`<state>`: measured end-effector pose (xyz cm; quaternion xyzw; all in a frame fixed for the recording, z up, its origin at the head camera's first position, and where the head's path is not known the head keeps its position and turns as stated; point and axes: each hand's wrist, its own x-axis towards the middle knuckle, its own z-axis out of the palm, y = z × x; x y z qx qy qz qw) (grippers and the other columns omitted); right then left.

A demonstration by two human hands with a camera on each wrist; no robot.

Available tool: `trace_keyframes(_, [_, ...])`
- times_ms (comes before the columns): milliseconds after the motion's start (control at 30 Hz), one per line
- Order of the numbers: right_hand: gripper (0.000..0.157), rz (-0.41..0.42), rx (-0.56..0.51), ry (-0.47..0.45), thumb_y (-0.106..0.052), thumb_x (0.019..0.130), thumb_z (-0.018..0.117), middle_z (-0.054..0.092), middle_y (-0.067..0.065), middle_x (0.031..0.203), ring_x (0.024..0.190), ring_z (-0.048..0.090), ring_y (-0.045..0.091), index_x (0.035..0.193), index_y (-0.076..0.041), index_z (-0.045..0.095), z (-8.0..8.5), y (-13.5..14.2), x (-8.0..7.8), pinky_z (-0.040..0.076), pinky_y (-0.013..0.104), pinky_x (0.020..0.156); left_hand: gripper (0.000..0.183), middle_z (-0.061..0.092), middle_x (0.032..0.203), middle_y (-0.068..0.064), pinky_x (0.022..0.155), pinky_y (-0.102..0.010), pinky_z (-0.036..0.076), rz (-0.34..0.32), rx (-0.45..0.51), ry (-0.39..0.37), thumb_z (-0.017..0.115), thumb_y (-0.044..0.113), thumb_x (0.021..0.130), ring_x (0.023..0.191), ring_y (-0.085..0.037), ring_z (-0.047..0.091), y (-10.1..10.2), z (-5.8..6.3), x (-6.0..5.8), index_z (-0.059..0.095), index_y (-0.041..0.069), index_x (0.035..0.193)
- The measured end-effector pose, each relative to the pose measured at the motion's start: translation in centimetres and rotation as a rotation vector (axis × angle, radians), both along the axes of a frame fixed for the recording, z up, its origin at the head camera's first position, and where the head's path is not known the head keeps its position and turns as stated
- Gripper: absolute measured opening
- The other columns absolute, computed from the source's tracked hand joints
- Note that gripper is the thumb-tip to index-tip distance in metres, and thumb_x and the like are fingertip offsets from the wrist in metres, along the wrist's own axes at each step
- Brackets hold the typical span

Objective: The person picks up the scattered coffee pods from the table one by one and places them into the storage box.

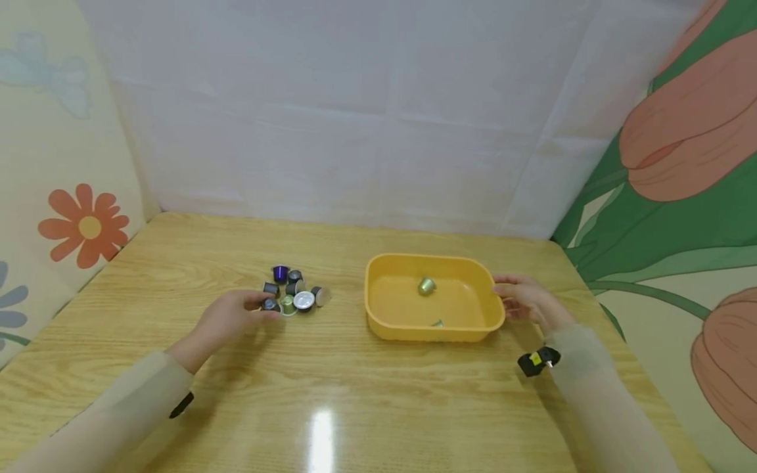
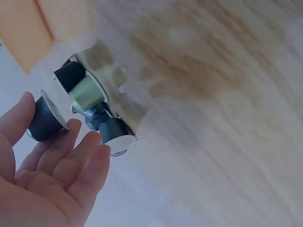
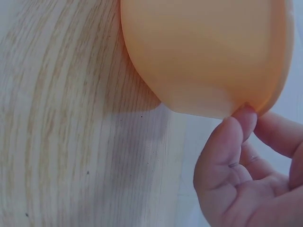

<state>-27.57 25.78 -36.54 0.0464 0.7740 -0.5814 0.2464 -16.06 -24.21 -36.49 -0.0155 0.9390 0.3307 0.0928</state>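
Right hand (image 1: 529, 305): gripping R rim of yellow, rounded-rectangular plastic tub (image 1: 434, 334), prob. to steady it.
Left hand (image 1: 230, 322): pinching dark, pale-lidded, cup-shaped, metal-look capsule (image 2: 43, 119), well L of tub, prob. for control.
Capsule vs fingers: btwn thumb & fingertips, beside mixed-colour capsule pile (image 1: 296, 287), also L of tub.

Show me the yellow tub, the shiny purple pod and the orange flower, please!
Yellow tub (image 1: 402, 305): head view, on its bare inside floor.
Purple pod (image 1: 280, 274): head view, on the middle of its side.
Orange flower (image 1: 89, 227): head view, on its yellow centre.
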Motion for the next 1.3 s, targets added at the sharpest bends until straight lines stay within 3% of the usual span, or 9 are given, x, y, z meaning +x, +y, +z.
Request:
trace_keyframes(433, [0.051, -0.026, 0.016, -0.017, -0.013, 0.101, 0.052, 0.061, -0.003, 0.081, 0.065, 0.057, 0.010, 0.145, 0.003, 0.034, 0.0, -0.1, -0.1, 0.052, 0.024, 0.060, 0.065, 0.052, 0.133, -0.029, 0.096, -0.063, 0.040, -0.004, 0.041, 0.093, 0.069, 0.043, 0.089, 0.123, -0.050, 0.046, 1.4, 0.5, -0.1, 0.055, -0.001, 0.135])
trace_keyframes(1000, [0.052, -0.015, 0.034, -0.013, -0.014, 0.101, 0.052, 0.061, -0.003, 0.084, 0.068, 0.058, 0.010, 0.146, 0.003, 0.033, 0.1, -0.2, -0.1, 0.052, 0.025, 0.062, 0.062, 0.057, 0.131, -0.024, 0.097, -0.060, 0.042, -0.026, 0.135, 0.090, 0.064, 0.040, 0.094, 0.125, -0.043, 0.047, 3.5, 2.4, -0.7, 0.051, 0.000, 0.139])
trace_keyframes(1300, [0.053, -0.015, 0.034, -0.011, -0.015, 0.101, 0.052, 0.061, -0.003, 0.084, 0.069, 0.058, 0.011, 0.147, 0.003, 0.033, 0.0, 0.0, -0.1, 0.052, 0.026, 0.063, 0.061, 0.057, 0.131, -0.022, 0.097, -0.054, 0.045, -0.047, 0.158, 0.126, 0.065, 0.038, 0.093, 0.124, -0.040, 0.049, 4.6, 2.2, -1.4, 0.051, 0.001, 0.139])
